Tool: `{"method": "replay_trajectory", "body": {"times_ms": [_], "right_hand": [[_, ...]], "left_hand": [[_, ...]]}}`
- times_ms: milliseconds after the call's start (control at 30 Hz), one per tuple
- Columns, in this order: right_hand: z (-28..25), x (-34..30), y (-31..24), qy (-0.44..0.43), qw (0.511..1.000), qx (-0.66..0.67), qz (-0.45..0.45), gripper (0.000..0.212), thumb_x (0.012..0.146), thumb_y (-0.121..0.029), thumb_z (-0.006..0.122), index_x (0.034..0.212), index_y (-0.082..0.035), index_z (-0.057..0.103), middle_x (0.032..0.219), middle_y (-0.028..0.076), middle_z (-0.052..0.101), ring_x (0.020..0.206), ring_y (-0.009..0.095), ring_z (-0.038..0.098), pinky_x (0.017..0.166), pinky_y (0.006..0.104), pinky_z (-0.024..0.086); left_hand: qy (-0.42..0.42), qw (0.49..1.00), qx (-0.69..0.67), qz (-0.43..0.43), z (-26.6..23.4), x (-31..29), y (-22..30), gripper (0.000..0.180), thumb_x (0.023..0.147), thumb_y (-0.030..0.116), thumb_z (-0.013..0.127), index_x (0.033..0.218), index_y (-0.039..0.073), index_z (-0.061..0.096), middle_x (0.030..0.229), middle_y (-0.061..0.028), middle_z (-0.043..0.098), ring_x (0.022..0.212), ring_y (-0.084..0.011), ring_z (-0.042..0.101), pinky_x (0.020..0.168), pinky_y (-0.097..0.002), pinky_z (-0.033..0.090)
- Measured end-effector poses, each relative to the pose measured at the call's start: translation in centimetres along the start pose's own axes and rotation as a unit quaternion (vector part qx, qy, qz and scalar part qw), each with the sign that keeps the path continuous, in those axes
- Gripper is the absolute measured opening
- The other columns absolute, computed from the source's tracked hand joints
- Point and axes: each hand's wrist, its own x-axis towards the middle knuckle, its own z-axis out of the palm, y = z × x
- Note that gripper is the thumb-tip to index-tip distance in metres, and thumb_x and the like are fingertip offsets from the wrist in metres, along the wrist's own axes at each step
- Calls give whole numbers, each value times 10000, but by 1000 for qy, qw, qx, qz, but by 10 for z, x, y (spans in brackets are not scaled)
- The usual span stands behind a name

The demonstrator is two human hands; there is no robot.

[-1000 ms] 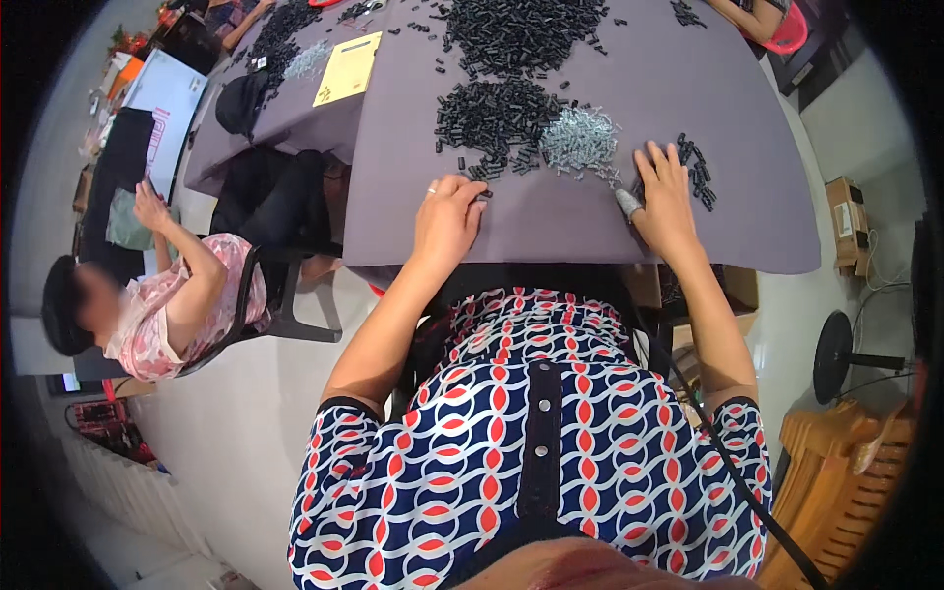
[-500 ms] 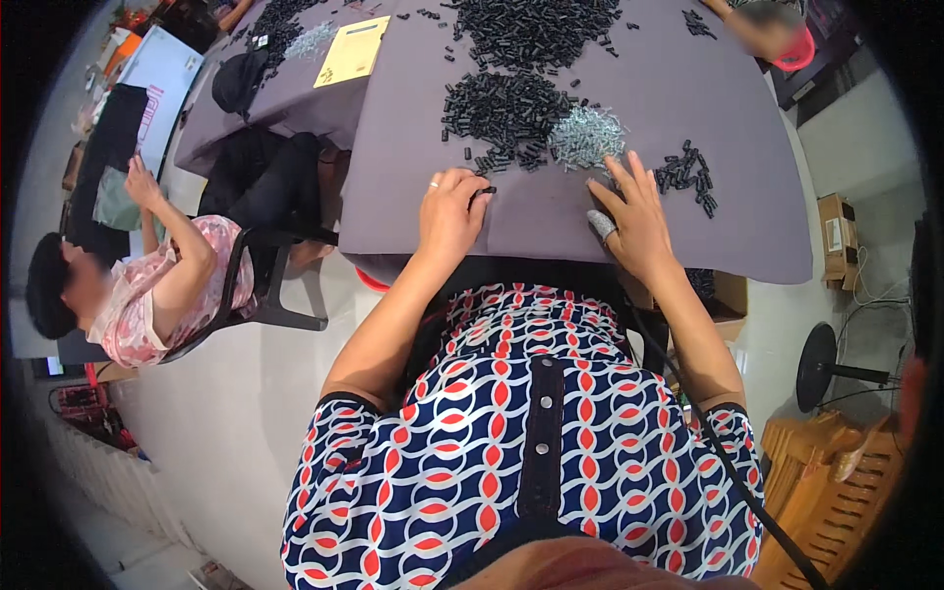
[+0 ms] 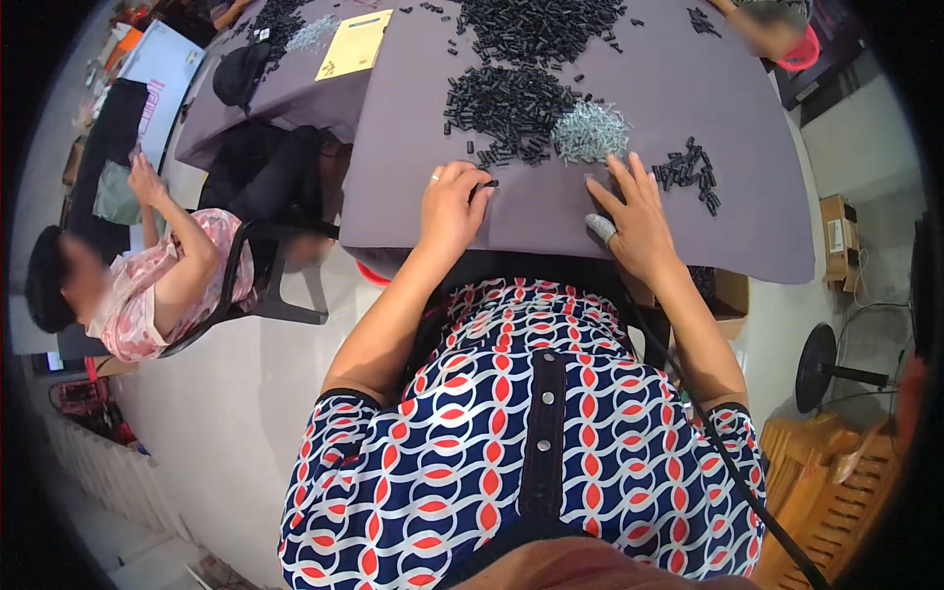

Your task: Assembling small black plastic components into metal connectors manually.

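Between the thumb and fingers of my left hand is a small black cylindrical piece, near the front of the cloth-covered table. My right hand has its fingers spread, the fingertips at the near edge of a pile of small silvery screw-like pieces. A grey cover wraps its thumb. Left of the silvery pile lies a heap of black cylindrical pieces. A smaller scatter of similar black pieces is right of my right hand.
A larger black heap lies farther back on the grey tablecloth. A yellow envelope rests at the far left. Another person sits on a black chair to the left; a fan stands at right.
Both hands stay nearly where they were, the left still pinching the black piece. The view has shifted slightly.
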Motion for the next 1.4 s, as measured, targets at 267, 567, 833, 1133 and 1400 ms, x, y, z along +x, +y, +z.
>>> {"method": "replay_trajectory", "body": {"times_ms": [267, 567, 833, 1133, 1400], "right_hand": [[-5, 8, 2, 44, 998, 36, -9, 414, 890, -243, 685, 1275, -98, 640, 1519, 164, 394, 1463, 413, 256, 1172, 556, 253], [2, 10, -10, -26, 999, -45, -15, 513, 914, -308, 659, 1360, -73, 565, 1538, 174, 358, 1479, 413, 205, 1163, 568, 257], [-14, -19, -14, -50, 999, -20, 0, 533, 902, -272, 680, 1384, -81, 559, 1562, 166, 333, 1484, 400, 207, 1183, 551, 229], [-4, 6, -8, -20, 999, -27, 14, 554, 900, -291, 679, 1399, -91, 543, 1559, 183, 335, 1486, 406, 200, 1189, 550, 212], [-7, -22, -9, -18, 1000, 0, 3, 454, 920, -269, 662, 1331, -85, 607, 1534, 168, 370, 1479, 410, 216, 1189, 543, 222]], "left_hand": [[-4, 1000, -5, -4, -1, 2, 5, 162, 775, 88, 759, 926, 62, 706, 999, -89, 648, 940, -318, 603, 799, -411, 509], [5, 1000, -8, -3, -2, 2, 5, 160, 768, 79, 762, 912, 59, 698, 989, -86, 645, 934, -318, 601, 787, -409, 507], [-4, 1000, -22, -11, -1, -1, -1, 137, 798, 89, 747, 916, 48, 691, 1010, -95, 658, 948, -327, 595, 806, -403, 496], [7, 1000, -26, 6, -2, -2, 2, 136, 772, 68, 760, 879, 51, 678, 991, -91, 649, 923, -324, 594, 784, -414, 495], [2, 1000, -26, -9, -2, 1, 4, 137, 790, 67, 751, 902, 39, 676, 998, -94, 659, 926, -324, 599, 786, -395, 496]]}}
